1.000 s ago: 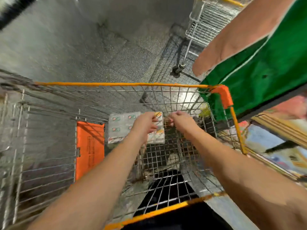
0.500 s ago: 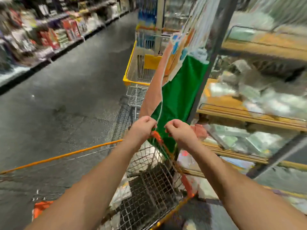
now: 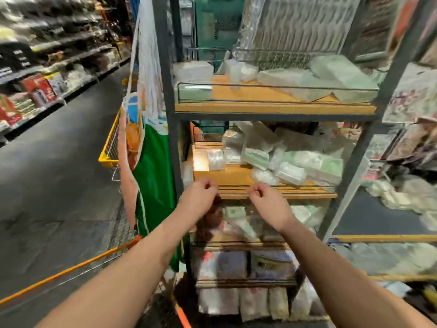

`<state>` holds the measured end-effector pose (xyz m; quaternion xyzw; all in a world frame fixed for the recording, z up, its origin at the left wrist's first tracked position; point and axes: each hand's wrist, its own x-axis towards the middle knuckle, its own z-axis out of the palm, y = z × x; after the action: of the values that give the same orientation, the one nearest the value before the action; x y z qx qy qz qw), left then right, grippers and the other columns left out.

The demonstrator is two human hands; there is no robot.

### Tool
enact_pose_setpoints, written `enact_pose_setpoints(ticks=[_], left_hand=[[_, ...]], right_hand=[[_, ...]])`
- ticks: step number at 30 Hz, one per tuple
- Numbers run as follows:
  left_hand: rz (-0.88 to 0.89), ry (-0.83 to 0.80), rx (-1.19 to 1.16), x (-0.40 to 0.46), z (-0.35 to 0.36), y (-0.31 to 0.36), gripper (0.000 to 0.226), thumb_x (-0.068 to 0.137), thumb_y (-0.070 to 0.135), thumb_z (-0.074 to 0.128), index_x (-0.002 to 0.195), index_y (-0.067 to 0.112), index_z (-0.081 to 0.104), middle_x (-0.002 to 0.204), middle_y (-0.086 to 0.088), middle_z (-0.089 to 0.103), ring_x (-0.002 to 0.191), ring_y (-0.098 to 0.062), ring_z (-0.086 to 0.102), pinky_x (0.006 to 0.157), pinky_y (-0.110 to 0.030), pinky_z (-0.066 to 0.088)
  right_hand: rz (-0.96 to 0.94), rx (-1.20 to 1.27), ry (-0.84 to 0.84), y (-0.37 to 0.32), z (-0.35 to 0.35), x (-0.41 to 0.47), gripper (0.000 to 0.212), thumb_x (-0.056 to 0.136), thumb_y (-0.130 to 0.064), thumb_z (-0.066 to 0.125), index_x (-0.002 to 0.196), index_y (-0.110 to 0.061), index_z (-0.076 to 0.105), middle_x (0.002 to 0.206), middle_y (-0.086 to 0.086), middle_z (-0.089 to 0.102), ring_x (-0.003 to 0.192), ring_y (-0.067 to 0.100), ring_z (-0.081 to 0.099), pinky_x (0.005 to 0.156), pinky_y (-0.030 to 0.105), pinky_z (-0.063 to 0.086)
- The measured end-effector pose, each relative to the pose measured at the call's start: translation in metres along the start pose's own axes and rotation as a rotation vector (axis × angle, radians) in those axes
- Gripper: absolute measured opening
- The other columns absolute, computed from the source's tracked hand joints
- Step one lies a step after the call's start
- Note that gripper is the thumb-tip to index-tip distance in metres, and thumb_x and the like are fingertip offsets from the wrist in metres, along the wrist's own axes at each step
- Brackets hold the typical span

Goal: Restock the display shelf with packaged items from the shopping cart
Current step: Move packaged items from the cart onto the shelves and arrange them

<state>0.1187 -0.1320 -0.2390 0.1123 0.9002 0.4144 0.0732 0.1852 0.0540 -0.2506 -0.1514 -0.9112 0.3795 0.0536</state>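
Both hands are raised side by side in front of the middle board of the shelf. The left hand has its fingers curled in with the tips pinched together, and so has the right hand. The frame is blurred, and I cannot tell whether either hand holds anything; nothing shows plainly between the fingers.

Just beyond the knuckles runs the wooden front edge of that board. On it, to the right and further back, lie the packs, pale green and white in clear wrap, heaped loosely and tilted. The left part of the board near the hands is bare wood. The board above carries more pale packs, mostly on its right. Below the hands, two lower tiers hold other wrapped goods, too blurred to name.

Left of the shelf's dark post hangs a green bag. The cart shows at the lower left only as an orange rim and a bit of wire; what is in it is out of sight. A yellow cart stands further off on the left, beside the dark aisle floor, with stocked store shelves along the far left.
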Motion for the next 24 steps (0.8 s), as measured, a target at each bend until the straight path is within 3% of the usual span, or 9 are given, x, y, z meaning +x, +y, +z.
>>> enact_pose_setpoints(ticks=[2, 5, 7, 12, 15, 19, 22, 24], left_hand=[[-0.005, 0.047, 0.039, 0.02, 0.013, 0.012, 0.02, 0.098, 0.028, 0.047, 0.081, 0.021, 0.055, 0.079, -0.003, 0.059, 0.077, -0.023, 0.055, 0.066, -0.03, 0.039], [-0.013, 0.081, 0.174, 0.046, 0.024, 0.03, 0.017, 0.097, 0.024, 0.047, 0.084, 0.019, 0.056, 0.077, 0.0, 0.058, 0.07, -0.017, 0.053, 0.056, -0.027, 0.034], [-0.008, 0.09, 0.182, 0.062, 0.031, 0.039, 0.014, 0.096, 0.022, 0.048, 0.086, 0.02, 0.058, 0.081, 0.001, 0.058, 0.075, -0.016, 0.054, 0.06, -0.027, 0.036], [-0.006, 0.053, 0.145, 0.098, 0.059, 0.07, 0.017, 0.095, 0.024, 0.048, 0.093, 0.013, 0.061, 0.093, -0.004, 0.062, 0.085, -0.023, 0.057, 0.069, -0.03, 0.041], [-0.056, 0.034, 0.081, 0.119, 0.075, 0.081, 0.013, 0.094, 0.026, 0.05, 0.096, 0.017, 0.059, 0.096, -0.002, 0.062, 0.09, -0.023, 0.059, 0.072, -0.031, 0.042], [-0.133, 0.008, -0.099, 0.139, 0.087, 0.094, 0.032, 0.09, 0.029, 0.056, 0.119, 0.015, 0.056, 0.11, -0.001, 0.063, 0.1, -0.023, 0.062, 0.089, -0.035, 0.052], [-0.246, 0.011, -0.225, 0.154, 0.092, 0.101, 0.015, 0.089, 0.026, 0.06, 0.097, 0.014, 0.061, 0.106, -0.008, 0.069, 0.093, -0.024, 0.068, 0.087, -0.038, 0.057], [-0.326, -0.014, -0.278, 0.159, 0.093, 0.102, 0.01, 0.092, 0.026, 0.061, 0.09, 0.016, 0.059, 0.102, -0.008, 0.071, 0.088, -0.021, 0.069, 0.078, -0.033, 0.058]], right_hand=[[-0.031, -0.005, 0.059, 0.015, -0.019, 0.016, 0.016, 0.096, -0.027, 0.048, 0.084, -0.029, 0.059, 0.076, -0.011, 0.06, 0.072, 0.014, 0.056, 0.055, 0.018, 0.036], [-0.078, -0.084, 0.123, 0.03, -0.038, 0.051, 0.018, 0.093, -0.022, 0.05, 0.103, -0.019, 0.064, 0.105, 0.002, 0.063, 0.097, 0.021, 0.057, 0.084, 0.031, 0.046], [-0.086, -0.165, 0.156, 0.036, -0.049, 0.074, 0.027, 0.091, -0.022, 0.053, 0.115, -0.015, 0.062, 0.119, 0.005, 0.058, 0.113, 0.025, 0.05, 0.097, 0.037, 0.042], [-0.015, -0.233, 0.219, 0.049, -0.072, 0.115, 0.039, 0.091, -0.034, 0.055, 0.127, -0.019, 0.053, 0.131, 0.007, 0.047, 0.121, 0.03, 0.043, 0.1, 0.04, 0.036], [0.011, -0.282, 0.214, 0.055, -0.078, 0.13, 0.045, 0.092, -0.046, 0.05, 0.129, -0.02, 0.05, 0.13, 0.008, 0.046, 0.12, 0.03, 0.042, 0.099, 0.042, 0.035], [0.05, -0.377, 0.183, 0.053, -0.085, 0.148, 0.055, 0.092, -0.057, 0.043, 0.123, -0.013, 0.054, 0.127, 0.012, 0.051, 0.119, 0.03, 0.043, 0.099, 0.042, 0.036], [0.069, -0.449, 0.089, 0.04, -0.093, 0.161, 0.06, 0.093, -0.061, 0.038, 0.095, -0.01, 0.069, 0.105, 0.012, 0.066, 0.107, 0.031, 0.055, 0.099, 0.042, 0.038], [0.103, -0.324, -0.035, 0.029, -0.098, 0.167, 0.056, 0.093, -0.059, 0.04, 0.095, -0.013, 0.071, 0.103, 0.008, 0.069, 0.105, 0.027, 0.06, 0.106, 0.043, 0.038]])
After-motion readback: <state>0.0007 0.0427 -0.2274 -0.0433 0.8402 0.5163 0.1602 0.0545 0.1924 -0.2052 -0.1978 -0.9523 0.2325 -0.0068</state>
